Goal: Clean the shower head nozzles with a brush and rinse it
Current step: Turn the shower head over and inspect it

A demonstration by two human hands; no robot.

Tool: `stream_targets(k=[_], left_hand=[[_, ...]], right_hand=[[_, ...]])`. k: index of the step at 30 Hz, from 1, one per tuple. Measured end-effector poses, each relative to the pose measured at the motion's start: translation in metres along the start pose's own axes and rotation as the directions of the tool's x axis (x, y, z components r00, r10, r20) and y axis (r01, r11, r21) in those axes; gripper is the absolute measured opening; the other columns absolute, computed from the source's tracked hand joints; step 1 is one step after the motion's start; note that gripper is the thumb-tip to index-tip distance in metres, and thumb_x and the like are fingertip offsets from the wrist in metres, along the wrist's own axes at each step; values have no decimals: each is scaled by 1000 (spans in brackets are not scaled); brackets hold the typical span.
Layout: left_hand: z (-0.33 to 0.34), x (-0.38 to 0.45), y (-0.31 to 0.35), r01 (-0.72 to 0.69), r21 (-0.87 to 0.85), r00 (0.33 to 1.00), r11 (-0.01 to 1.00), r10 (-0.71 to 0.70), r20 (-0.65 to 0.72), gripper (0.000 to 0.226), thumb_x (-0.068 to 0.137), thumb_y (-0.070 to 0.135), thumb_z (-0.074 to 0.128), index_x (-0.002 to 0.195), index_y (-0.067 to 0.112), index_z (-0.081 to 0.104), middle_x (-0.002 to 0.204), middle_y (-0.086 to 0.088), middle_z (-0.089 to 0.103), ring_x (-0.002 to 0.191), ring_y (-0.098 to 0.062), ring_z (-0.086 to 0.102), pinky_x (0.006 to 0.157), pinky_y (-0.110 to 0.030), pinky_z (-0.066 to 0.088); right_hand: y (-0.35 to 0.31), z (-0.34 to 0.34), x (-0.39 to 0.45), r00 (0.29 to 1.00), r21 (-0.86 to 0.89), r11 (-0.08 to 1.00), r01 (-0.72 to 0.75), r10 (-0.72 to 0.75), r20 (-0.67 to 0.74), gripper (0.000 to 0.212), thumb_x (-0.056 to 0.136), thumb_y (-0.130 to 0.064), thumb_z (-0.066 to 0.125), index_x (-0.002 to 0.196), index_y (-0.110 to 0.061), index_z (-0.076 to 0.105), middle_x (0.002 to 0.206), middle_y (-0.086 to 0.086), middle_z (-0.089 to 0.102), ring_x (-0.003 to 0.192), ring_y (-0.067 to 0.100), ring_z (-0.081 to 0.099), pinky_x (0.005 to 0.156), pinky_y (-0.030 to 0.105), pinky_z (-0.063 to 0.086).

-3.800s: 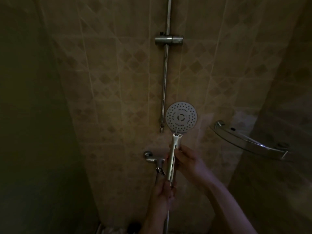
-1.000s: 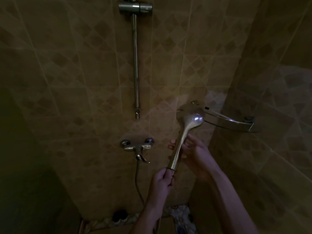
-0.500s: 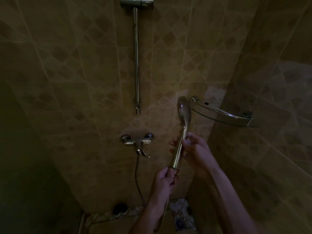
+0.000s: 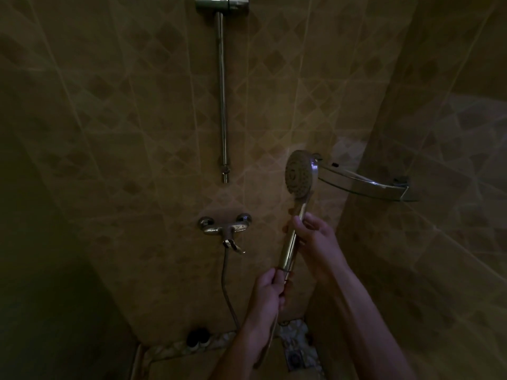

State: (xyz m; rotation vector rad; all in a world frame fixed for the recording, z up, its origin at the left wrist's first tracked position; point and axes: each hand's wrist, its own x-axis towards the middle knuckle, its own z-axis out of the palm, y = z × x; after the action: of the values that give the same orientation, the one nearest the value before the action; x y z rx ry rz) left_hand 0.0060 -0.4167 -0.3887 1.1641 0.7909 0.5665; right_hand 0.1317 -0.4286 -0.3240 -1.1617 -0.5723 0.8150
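Observation:
A chrome shower head stands upright in front of the tiled wall, its round nozzle face turned to the left and partly toward me. My right hand grips the upper part of its handle. My left hand is closed around the handle's bottom end, where the hose joins. No brush shows in this dim view.
A wall tap sits left of the hands, with the hose hanging from it. A vertical slide rail with its holder runs above. A glass corner shelf juts out just right of the head. Small dark items stand on the floor ledge.
The shower head has been rotated about its handle: its chrome back showed, then its edge, and now the nozzle face is turned toward the left. Both hands kept their grip.

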Motion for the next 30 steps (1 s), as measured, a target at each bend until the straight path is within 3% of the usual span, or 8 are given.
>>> stream_targets(k=[6,9,12,17,21,24,27,30], left_hand=[[-3,7,-6,-22,9,1000,1000,22,-20,28,101,16,41,83,16,63,52,14,51,41,5,42,40,-10,31],[-4,8,-5,-29,9,999,1000,29,-21,28,100,14,41,84,16,64,51,13,53,41,6,44,40,-9,31],[-4,7,-5,-25,35,1000,999,25,-8,27,100,15,41,86,17,64,50,17,56,43,8,45,42,-8,33],[-3,7,-7,-20,21,1000,1000,20,4,25,100,16,41,87,16,63,54,17,55,44,7,45,42,-9,32],[-3,6,-7,-6,4,1000,1000,6,-2,25,100,16,41,89,15,64,57,14,52,44,4,43,42,-10,30],[0,4,-6,6,18,1000,1000,-6,-7,27,101,15,40,84,14,62,60,8,50,42,4,41,43,-11,28],[3,0,-5,22,19,1000,1000,-21,-10,28,101,15,40,82,14,60,59,8,50,42,3,39,44,-12,27],[3,-1,-4,29,35,1000,999,-30,6,27,101,18,40,86,16,62,60,9,52,47,0,41,49,-15,31]], right_hand=[[-1,4,-4,998,143,990,-12,4,57,21,98,-1,37,110,-4,55,94,16,69,93,29,67,84,43,47],[1,3,-7,991,200,980,-14,-12,131,16,93,-6,50,108,-7,55,101,16,67,96,29,61,88,48,42],[5,5,-6,996,112,993,42,-51,77,24,85,-14,65,107,-6,60,97,6,67,93,24,62,86,46,47],[6,-3,-2,996,13,996,92,-92,0,13,87,-14,65,98,-8,68,82,2,69,87,21,64,91,50,49],[5,-11,-3,995,46,995,83,-86,51,18,93,-5,55,110,-7,61,99,13,71,99,27,69,79,38,57],[4,-12,-3,991,142,989,32,-50,121,22,96,-1,47,115,-2,56,104,16,70,103,30,67,86,49,54],[4,-7,-4,989,170,985,13,-37,142,21,86,-5,62,106,-7,57,95,11,67,92,25,64,83,47,52],[8,-7,-3,994,73,994,84,-88,64,16,84,-7,69,97,-8,60,87,5,63,84,22,63,81,42,51]])
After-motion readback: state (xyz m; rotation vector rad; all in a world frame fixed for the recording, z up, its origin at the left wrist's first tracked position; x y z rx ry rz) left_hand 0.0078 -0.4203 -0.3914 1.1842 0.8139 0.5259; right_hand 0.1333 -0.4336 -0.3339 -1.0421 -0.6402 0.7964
